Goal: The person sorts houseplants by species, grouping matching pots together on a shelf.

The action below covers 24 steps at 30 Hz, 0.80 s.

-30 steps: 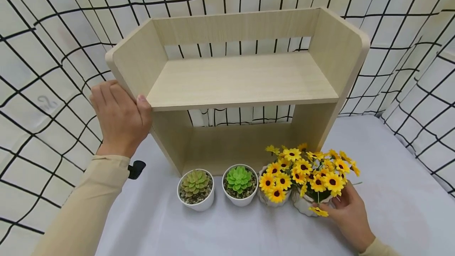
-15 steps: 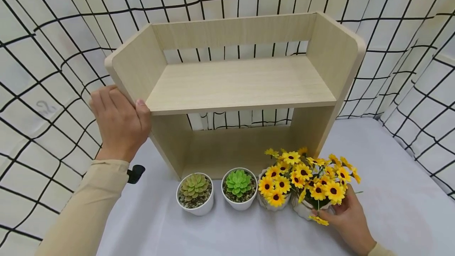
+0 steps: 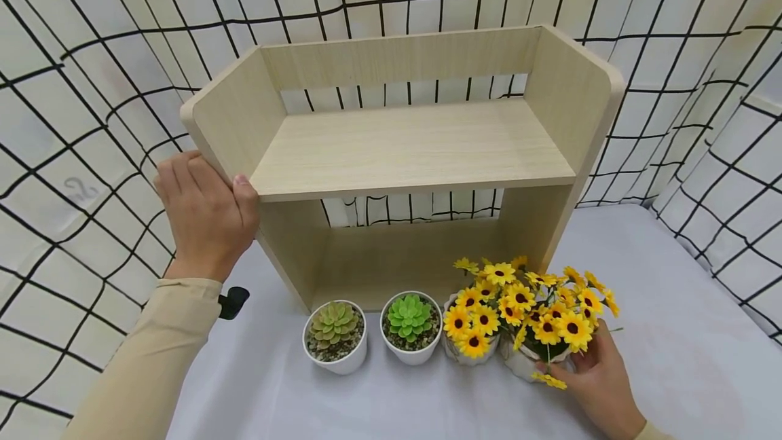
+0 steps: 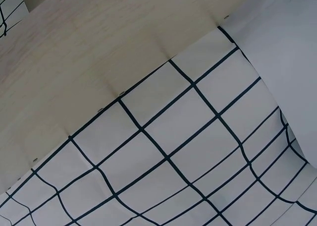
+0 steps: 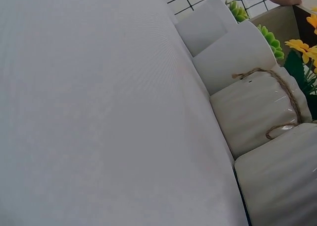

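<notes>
A pale wooden two-tier shelf [image 3: 409, 144] stands on the white-covered table [image 3: 660, 331]. My left hand [image 3: 204, 212] grips its left side panel, thumb on the front edge and fingers behind the outer face; the left wrist view shows only that panel [image 4: 74, 37]. In front of the shelf, pots stand in a row. My right hand [image 3: 595, 375] holds the rightmost one, a ribbed white pot [image 3: 525, 358] of yellow sunflowers [image 3: 550, 311]. The right wrist view shows this ribbed pot [image 5: 282, 186] from close by, low on the table.
Left of the held pot stand a second sunflower pot [image 3: 470, 335], a bright green succulent pot [image 3: 411, 326] and a pale green succulent pot [image 3: 334, 335]. Black-grid white cloth [image 3: 73, 121] hangs behind and on both sides. Both shelf boards are bare.
My right hand has drawn closer round the rightmost sunflower pot. The left hand keeps its grip on the shelf side. The view has tipped slightly, nothing else moved.
</notes>
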Tool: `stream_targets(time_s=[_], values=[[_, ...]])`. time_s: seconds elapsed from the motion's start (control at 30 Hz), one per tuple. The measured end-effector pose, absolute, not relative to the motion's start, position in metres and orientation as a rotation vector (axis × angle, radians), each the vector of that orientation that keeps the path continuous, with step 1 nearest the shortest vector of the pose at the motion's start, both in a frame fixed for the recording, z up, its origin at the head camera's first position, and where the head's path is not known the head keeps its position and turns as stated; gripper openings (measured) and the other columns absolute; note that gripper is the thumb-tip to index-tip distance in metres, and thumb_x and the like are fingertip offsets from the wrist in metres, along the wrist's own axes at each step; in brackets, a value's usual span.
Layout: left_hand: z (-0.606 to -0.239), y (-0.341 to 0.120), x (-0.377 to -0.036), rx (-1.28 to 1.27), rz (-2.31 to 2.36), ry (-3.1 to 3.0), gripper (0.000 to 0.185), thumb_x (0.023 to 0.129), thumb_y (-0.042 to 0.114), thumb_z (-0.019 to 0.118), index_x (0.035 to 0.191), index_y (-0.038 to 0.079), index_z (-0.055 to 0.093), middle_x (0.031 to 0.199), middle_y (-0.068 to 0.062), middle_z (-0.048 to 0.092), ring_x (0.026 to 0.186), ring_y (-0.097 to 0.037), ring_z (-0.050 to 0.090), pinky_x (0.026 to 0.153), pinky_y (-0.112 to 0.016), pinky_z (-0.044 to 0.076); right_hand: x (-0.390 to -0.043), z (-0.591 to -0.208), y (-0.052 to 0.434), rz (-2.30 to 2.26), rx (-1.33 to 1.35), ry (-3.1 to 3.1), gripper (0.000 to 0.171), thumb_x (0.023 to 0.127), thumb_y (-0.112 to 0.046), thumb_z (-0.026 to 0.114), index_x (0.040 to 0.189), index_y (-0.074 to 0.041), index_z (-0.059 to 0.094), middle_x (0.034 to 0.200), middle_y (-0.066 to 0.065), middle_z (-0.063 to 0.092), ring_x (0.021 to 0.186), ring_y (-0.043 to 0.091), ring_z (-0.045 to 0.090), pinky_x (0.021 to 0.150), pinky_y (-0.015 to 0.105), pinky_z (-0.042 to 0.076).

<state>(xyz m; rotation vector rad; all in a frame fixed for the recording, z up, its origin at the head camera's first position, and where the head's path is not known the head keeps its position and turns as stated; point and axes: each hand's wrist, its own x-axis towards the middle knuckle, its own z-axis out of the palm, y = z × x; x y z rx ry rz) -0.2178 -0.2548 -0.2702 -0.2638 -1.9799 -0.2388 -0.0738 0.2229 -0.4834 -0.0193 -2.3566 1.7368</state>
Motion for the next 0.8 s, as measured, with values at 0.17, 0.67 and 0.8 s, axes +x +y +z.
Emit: stream_targets(time_s=[0.17,0.67,0.8], values=[[-0.271,-0.255,-0.218,-0.271,-0.238,-1.979,0.047,0.094,0.031,0.030,0.104,-0.012,0.042,0.105,-0.036,0.047,0.097,-0.048,0.034,0.083,-0.058,0.021,-0.074,-0.482,0.226,1.770,0.008,-2.317,0.103,0.074,0.011,0.083,0.158,-0.015,0.029,0.144,-0.027,0.036,0.123,-0.024,0.043,0.096,0.000,0.043],[-0.273,-0.253,-0.220,-0.296,-0.238,-1.953,0.046,0.096,0.031,0.030,0.101,-0.013,0.043,0.103,-0.036,0.047,0.094,-0.049,0.034,0.080,-0.058,0.022,-0.074,-0.436,0.240,1.773,0.170,-2.186,0.098,0.071,0.021,0.079,0.152,-0.014,0.036,0.147,-0.014,0.042,0.129,-0.009,0.049,0.096,0.004,0.047],[-0.272,-0.254,-0.219,-0.289,-0.238,-1.962,0.047,0.096,0.031,0.029,0.102,-0.014,0.043,0.102,-0.037,0.046,0.093,-0.049,0.033,0.081,-0.058,0.022,-0.075,-0.417,0.240,1.801,0.226,-2.144,0.096,0.072,0.022,0.078,0.151,-0.013,0.037,0.150,-0.010,0.042,0.131,-0.004,0.049,0.097,0.005,0.048]])
